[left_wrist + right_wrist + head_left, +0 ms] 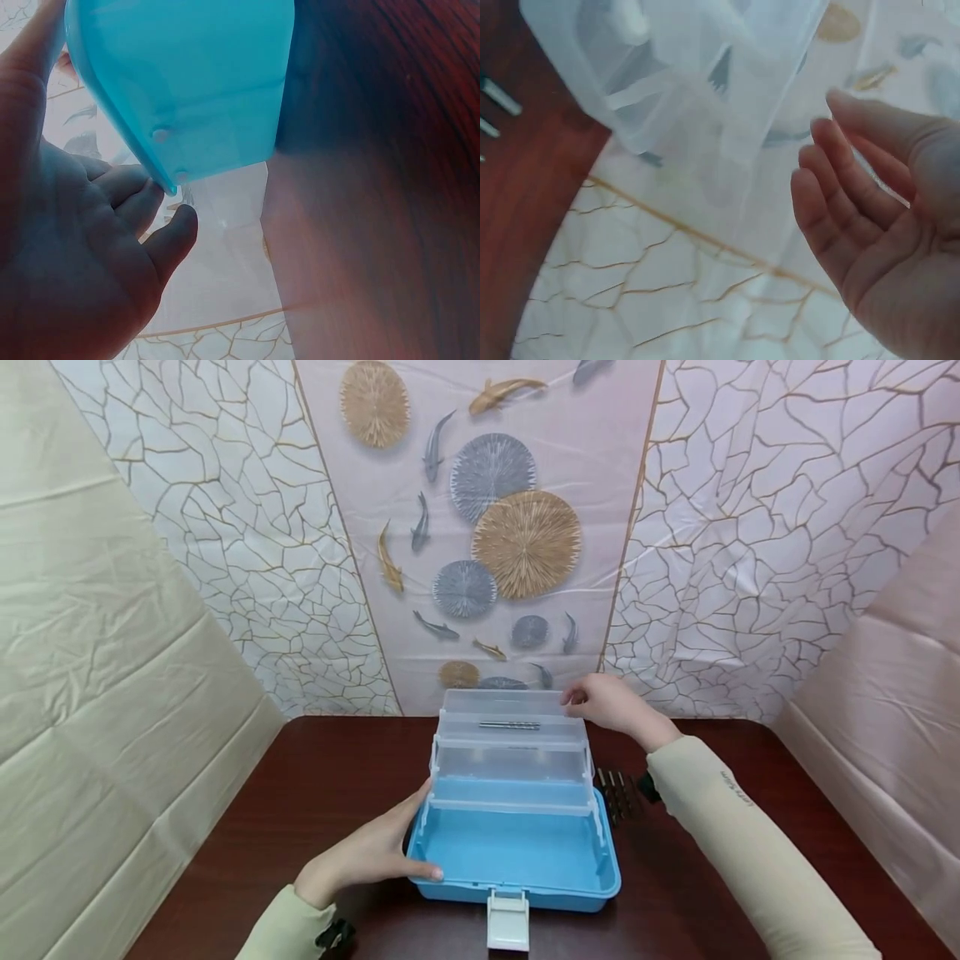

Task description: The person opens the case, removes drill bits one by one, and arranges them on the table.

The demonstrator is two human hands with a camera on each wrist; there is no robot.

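A blue toolbox [517, 897] stands on the table, its clear tiered trays [510, 760] raised toward the back. My left hand [371, 847] holds its left side, the thumb over the front corner rim. In the left wrist view, fingertips touch the blue rim [112, 112]. My right hand [611, 702] hovers at the right end of the topmost tray. The right wrist view shows its fingers loosely bent, with nothing between them, apart from the clear plastic [697, 67]. Silver drill bits [510, 725] lie in an upper tray; how many is hard to tell.
Several dark drill bits [615, 795] lie on the table right of the toolbox, below my right forearm. A white latch [508, 922] hangs at the box's front. Behind the dark wooden table [352, 752] hangs a patterned cloth [502, 643], with plain cloths on both sides.
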